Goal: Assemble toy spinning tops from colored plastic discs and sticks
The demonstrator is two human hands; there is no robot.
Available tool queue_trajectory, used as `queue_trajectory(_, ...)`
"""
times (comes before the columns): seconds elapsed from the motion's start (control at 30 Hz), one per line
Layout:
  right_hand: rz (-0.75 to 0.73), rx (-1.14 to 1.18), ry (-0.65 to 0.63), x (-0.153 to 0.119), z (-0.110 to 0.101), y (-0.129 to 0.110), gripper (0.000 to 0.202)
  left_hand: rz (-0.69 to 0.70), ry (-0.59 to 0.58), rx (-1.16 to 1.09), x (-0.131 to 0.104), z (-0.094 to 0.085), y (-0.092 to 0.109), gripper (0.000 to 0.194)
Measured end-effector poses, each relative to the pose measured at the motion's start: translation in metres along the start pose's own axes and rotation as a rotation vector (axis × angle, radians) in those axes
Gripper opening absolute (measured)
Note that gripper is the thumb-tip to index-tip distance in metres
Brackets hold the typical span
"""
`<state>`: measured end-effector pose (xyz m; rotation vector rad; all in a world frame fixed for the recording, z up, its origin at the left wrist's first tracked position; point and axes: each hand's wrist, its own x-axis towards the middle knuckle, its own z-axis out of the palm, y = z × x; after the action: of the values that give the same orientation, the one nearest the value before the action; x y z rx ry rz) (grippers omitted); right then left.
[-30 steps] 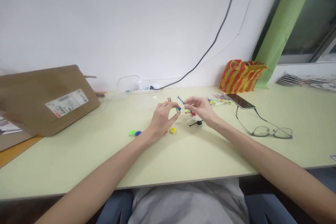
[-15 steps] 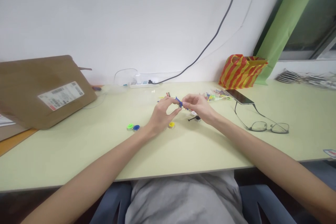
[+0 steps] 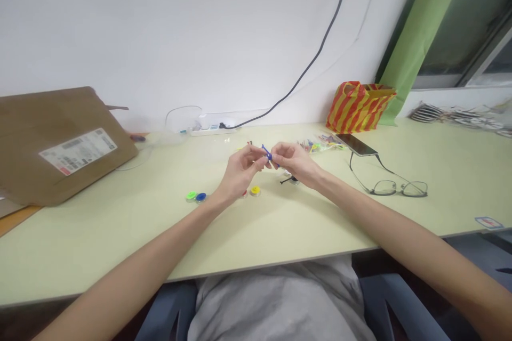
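Note:
Between the fingertips of both hands, above the table, is a small blue plastic piece (image 3: 269, 156) with a thin stick-like arm pointing up and left. My left hand (image 3: 242, 169) pinches it from the left, thumb and forefinger closed. From the other side my right hand (image 3: 295, 162) grips it, also in a pinch; the fingers hide part of its shape. Below the hands lie a yellow disc (image 3: 255, 190) with a clear base and a partly covered red one (image 3: 244, 194). A black piece with a thin stick (image 3: 286, 180) lies under my right hand.
Left of my hands sit a green disc (image 3: 191, 195) and a blue disc (image 3: 200, 197). Bagged colourful parts (image 3: 320, 144), a phone (image 3: 356, 145), glasses (image 3: 394, 187) and a striped bag (image 3: 358, 107) are to the right. A cardboard package (image 3: 60, 144) stands left; a power strip (image 3: 214, 129) lies behind.
The view has shifted slightly, moving the scene left. My hands have drawn closer around the blue piece, which is turned, and my left fingers are more curled.

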<state>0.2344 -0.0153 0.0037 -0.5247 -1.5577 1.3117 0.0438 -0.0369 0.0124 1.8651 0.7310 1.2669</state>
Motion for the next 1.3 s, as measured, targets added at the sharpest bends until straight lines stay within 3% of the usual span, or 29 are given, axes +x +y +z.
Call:
queue_trajectory(0.3, 0.085, 0.028, -0.138, -0.004, -0.003, -0.002, 0.039, -0.071, -0.155, -0.159, -0.002, -0.004, 0.006, 0.023)
queue_trajectory(0.57, 0.022, -0.046, -0.138, -0.004, 0.002, -0.013, 0.044, -0.037, -0.151, -0.134, -0.004, -0.004, 0.014, 0.022)
queue_trajectory(0.77, -0.186, -0.376, -0.071, -0.008, 0.007, -0.046, 0.037, 0.005, 0.01, -0.103, -0.006, 0.004, 0.025, 0.024)
queue_trajectory(0.93, -0.28, -0.718, -0.01, -0.012, -0.009, -0.069, 0.033, -0.055, -0.008, -0.049, -0.005, 0.008, 0.014, 0.032)
queue_trajectory(1.03, -0.116, -0.808, -0.051, -0.012, -0.034, -0.082, 0.034, -0.031, 0.052, 0.129, -0.004, 0.002, 0.002, 0.032)
queue_trajectory(1.2, 0.494, -0.851, -0.608, -0.012, -0.061, -0.074, 0.03, 0.232, 0.108, 0.599, 0.0, -0.016, -0.013, 0.029)
queue_trajectory(1.3, 0.638, -0.9, -0.68, -0.01, -0.06, -0.057, 0.024, 0.328, 0.085, 0.722, 0.002, -0.022, -0.014, 0.033)
